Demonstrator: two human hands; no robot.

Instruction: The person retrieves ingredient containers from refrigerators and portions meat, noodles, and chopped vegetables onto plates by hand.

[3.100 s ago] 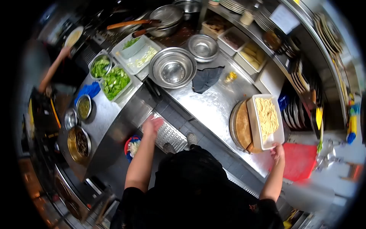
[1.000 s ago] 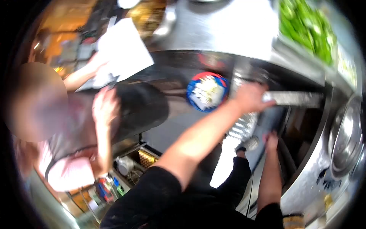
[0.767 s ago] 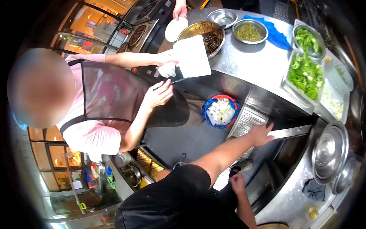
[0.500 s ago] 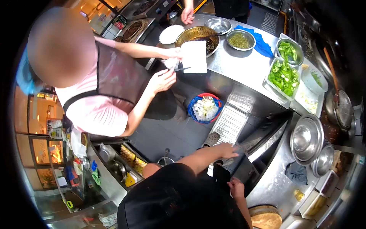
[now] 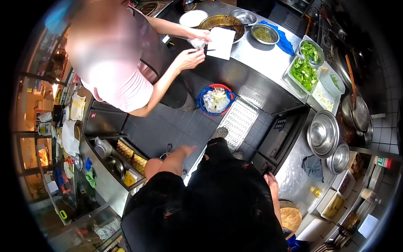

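Observation:
My left hand (image 5: pixel 187 150) is held low over the grey floor, left of my legs; its fingers are stretched out, a little blurred, and hold nothing. On the right, my right hand (image 5: pixel 271 180) is beside the edge of the steel counter (image 5: pixel 290 172), fingers loosely apart with nothing visible in them. Just above it are the dark cabinet fronts (image 5: pixel 279 136), which look closed. A round wooden board (image 5: pixel 290 218) lies on the counter near my right forearm.
A co-worker in a pink shirt (image 5: pixel 121 86) holds a white sheet (image 5: pixel 221 43). A basket of cut vegetables (image 5: pixel 215 100) stands on the floor by a metal grate (image 5: pixel 239 122). Steel bowls (image 5: pixel 323 134) and green vegetables (image 5: pixel 304 74) rest on the counters.
The cabinet part that stuck out under the right counter is now back in line with the front. My left hand has moved left, away from it. The view has shifted.

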